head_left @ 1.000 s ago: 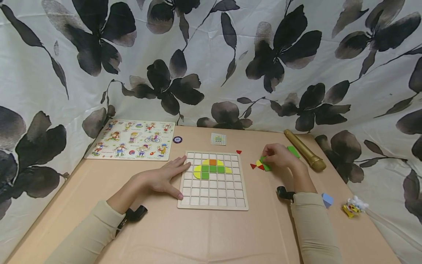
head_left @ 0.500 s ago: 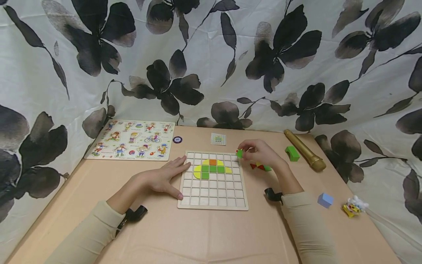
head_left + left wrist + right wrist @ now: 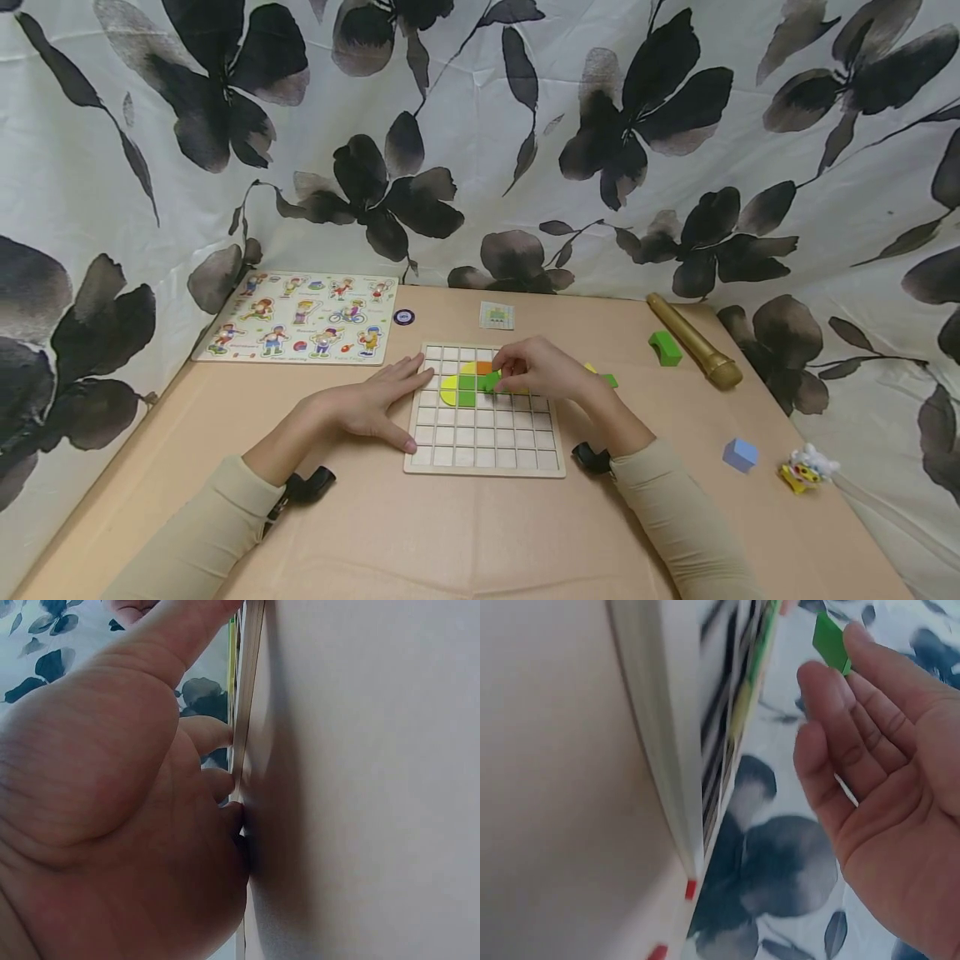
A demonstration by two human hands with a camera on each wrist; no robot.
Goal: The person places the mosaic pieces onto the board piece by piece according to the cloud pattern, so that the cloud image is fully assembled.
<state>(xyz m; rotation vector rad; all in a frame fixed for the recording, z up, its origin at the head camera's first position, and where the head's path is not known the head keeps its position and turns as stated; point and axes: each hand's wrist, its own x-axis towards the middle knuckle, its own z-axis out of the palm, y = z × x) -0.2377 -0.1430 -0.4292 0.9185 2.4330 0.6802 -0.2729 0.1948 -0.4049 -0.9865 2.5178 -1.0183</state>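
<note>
The flat, thin green piece with straight sides is up in the air over the pale wooden board with a grid of small squares. The right hand pinches it at the fingertips; in the right wrist view there's a gap b/w it and the board. Can't tell which square it's over, b/c the hand hides that bit, but it's near the green row.

The left hand grasps nothing. Its fingers are spread & its tips touch the board's left side, prob. to stop it sliding.

On the board there's a pic part made: a yellow rounded piece on the left, a flat orange square up top, & a flat green square low on the left. More bits are under the R hand, so can't count them all. A small pale card with a green picture lies just past the board's far edge; maybe it's the pic to copy.

Off the board to the right, a small yellow piece and a small green piece peek out by the R wrist. A small red piece shows in the right wrist view too.

I think the step now is putting this piece in its spot. Next move prob. needs: turn it to fit, line up its sides w/ a free square, lower it flat, then let go w/o bumping the others.
</note>
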